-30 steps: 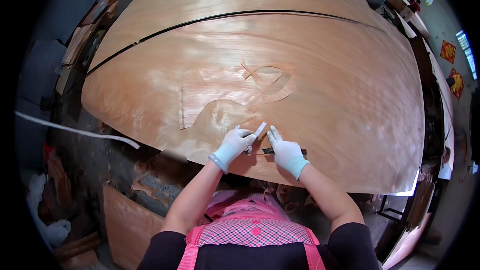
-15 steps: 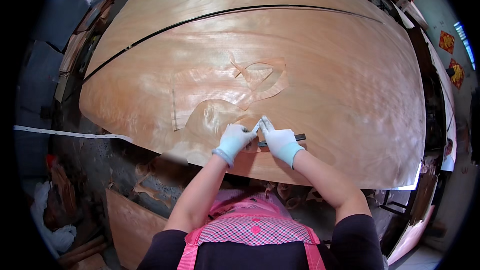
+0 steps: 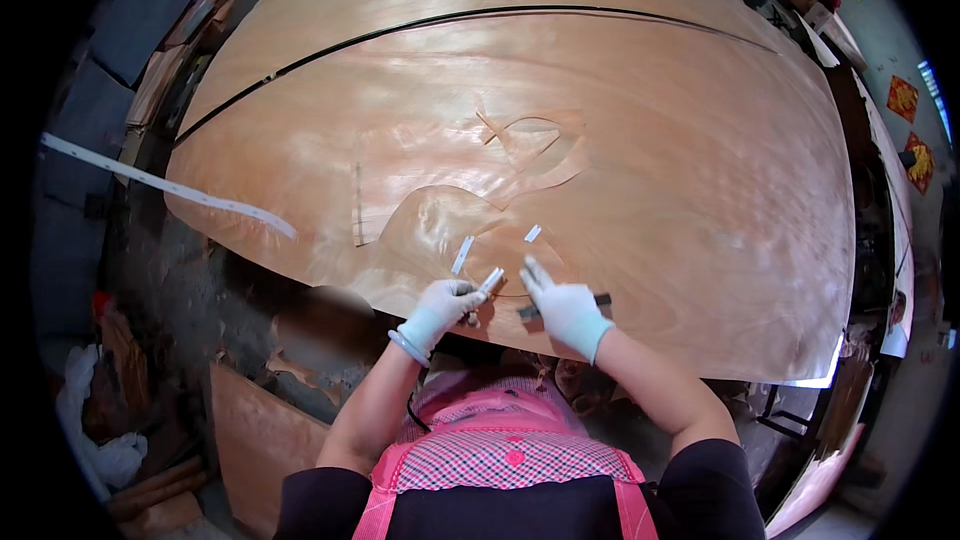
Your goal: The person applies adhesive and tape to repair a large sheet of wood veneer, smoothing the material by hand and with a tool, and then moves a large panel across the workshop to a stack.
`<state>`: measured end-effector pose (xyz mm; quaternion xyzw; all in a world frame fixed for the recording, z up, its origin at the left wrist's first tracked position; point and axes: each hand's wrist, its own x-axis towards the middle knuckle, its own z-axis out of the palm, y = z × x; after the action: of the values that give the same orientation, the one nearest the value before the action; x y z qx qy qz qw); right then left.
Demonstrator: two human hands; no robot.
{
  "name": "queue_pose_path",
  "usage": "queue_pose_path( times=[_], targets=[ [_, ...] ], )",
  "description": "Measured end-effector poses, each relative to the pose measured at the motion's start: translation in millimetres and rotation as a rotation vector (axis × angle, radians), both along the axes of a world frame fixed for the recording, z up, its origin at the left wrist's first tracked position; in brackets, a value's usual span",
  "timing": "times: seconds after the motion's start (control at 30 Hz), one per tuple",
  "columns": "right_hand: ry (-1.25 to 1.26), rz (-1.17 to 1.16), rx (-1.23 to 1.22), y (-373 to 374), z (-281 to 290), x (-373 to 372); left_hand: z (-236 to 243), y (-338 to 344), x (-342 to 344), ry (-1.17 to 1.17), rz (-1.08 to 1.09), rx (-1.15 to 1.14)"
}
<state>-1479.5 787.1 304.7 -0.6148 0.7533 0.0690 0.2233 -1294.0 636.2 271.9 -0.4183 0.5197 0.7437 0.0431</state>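
My left hand (image 3: 445,308), in a white and pale-blue glove, pinches a short white tape piece (image 3: 492,281) over the near edge of a large wood veneer sheet (image 3: 700,220). My right hand (image 3: 568,312), gloved the same way, has its fingertips pointing forward just above the sheet. A dark bar-shaped tool (image 3: 603,300) sticks out on both sides of that hand, held under its palm. Two short white tape strips (image 3: 462,255) lie on the veneer ahead of my hands, around a curved seam. Farther off lies a curled veneer scrap (image 3: 550,175).
A long dark strip (image 3: 460,16) arcs across the sheet's far part. From the left, a long white perforated tape (image 3: 170,185) reaches over the sheet's left edge. A wood panel (image 3: 255,440) leans below at the left, near plastic bags (image 3: 115,450) and veneer scraps.
My hands have moved apart and toward me, leaving a short tape strip on the veneer. The dark tool has come along with my right hand. The long perforated tape looks raised and tilted.
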Motion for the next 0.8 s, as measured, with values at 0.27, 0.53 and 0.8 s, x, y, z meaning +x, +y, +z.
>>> queue_pose_path(
  times=[0.27, 0.53, 0.8],
  targets=[
    [-0.087, -0.024, 0.042, 18.1, -5.4, 29.1, 9.8, 26.0, -18.7, -0.252, -0.122, -0.232],
    [-0.083, 0.034, 0.046, 8.1, -20.5, 51.0, 5.1, 26.9, 0.0, -0.432, -0.445, -0.5],
    [-0.054, 0.022, 0.108, 7.3, -25.3, 55.9, 16.0, 15.7, 11.0, -0.509, -0.502, -1.006]
  ],
)
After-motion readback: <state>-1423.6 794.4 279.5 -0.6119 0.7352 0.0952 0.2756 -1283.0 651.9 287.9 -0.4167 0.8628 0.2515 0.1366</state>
